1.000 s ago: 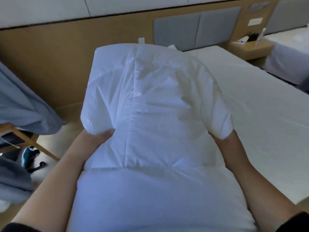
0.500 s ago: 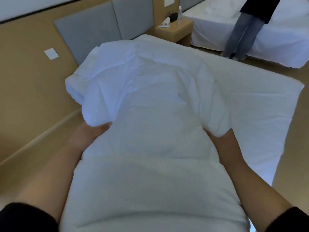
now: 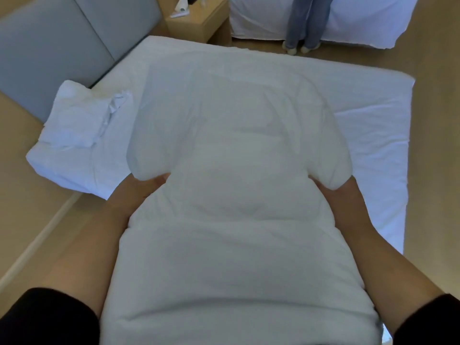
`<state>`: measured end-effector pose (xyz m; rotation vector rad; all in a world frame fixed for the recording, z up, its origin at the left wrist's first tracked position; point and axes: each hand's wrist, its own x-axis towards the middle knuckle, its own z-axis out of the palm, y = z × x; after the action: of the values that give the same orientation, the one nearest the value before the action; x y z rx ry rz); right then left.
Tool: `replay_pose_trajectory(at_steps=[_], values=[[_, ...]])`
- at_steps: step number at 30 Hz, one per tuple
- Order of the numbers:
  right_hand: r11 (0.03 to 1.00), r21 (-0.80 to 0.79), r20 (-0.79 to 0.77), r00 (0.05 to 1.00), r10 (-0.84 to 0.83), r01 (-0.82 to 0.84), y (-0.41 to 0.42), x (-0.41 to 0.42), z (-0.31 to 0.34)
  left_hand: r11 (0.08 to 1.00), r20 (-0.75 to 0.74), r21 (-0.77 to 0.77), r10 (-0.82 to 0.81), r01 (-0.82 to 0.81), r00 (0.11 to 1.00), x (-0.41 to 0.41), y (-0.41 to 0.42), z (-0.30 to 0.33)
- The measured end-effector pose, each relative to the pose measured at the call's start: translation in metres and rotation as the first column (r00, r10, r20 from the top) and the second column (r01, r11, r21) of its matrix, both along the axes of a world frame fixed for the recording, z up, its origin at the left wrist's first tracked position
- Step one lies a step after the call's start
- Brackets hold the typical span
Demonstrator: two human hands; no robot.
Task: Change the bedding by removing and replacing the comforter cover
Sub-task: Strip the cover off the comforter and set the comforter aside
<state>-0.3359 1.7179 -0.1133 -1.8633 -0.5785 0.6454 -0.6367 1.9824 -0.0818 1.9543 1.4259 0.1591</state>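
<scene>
1. The comforter [image 3: 236, 195] is a thick white bundle. It fills the middle of the view and reaches from the person's chest, at 6 o'clock, toward 12 o'clock, above the bed [image 3: 373, 125].
2. The left hand [image 3: 146, 188] grasps the comforter at about 9 o'clock of the bundle. The thumb lies on the fabric, and a fold of the comforter hangs over the other fingers.
3. The right hand [image 3: 331, 195] grasps the other side, at about 3 o'clock. A rounded corner of the comforter covers most of its fingers.
4. Both forearms are bare, with black sleeves [image 3: 49, 317] at the lower corners of the view.
5. The bed has a white sheet. At 9 o'clock on it lies a crumpled white cloth [image 3: 74, 125].
6. A grey headboard [image 3: 49, 53] is at 10 o'clock, and a wooden nightstand [image 3: 196, 23] at 12 o'clock.
7. At 1 o'clock another person's legs [image 3: 306, 21], in blue jeans, stand against a second bed [image 3: 361, 18].
</scene>
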Motion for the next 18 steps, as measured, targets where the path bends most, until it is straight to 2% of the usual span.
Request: replay_pose_trajectory(at_steps=[2,6,9,12,16,18], values=[[0.997,0.011,0.012,0.997,-0.081,0.081,0.011,0.003,-0.004,0.999,-0.031,0.007,-0.051,0.052,0.998,0.011,0.021,0.000],[0.987,-0.035,0.055,0.987,-0.152,0.154,0.047,0.007,-0.005,0.998,0.084,-0.027,-0.059,0.062,0.995,0.028,0.069,-0.003],[0.972,-0.081,0.099,0.972,-0.212,0.220,0.085,0.006,-0.005,0.990,0.049,-0.002,-0.138,0.139,0.989,0.036,0.121,-0.014],[0.962,-0.018,0.089,0.959,-0.271,0.273,0.128,-0.006,-0.006,0.978,0.047,-0.025,-0.207,0.208,0.977,0.043,0.187,-0.030],[0.928,-0.029,0.063,0.927,-0.370,0.372,0.197,-0.024,-0.020,0.980,0.187,-0.161,-0.083,0.114,0.979,0.055,0.277,-0.051],[0.907,-0.058,0.034,0.909,-0.417,0.418,0.227,-0.027,-0.042,0.957,0.157,-0.154,-0.223,0.247,0.962,0.061,0.313,-0.072]])
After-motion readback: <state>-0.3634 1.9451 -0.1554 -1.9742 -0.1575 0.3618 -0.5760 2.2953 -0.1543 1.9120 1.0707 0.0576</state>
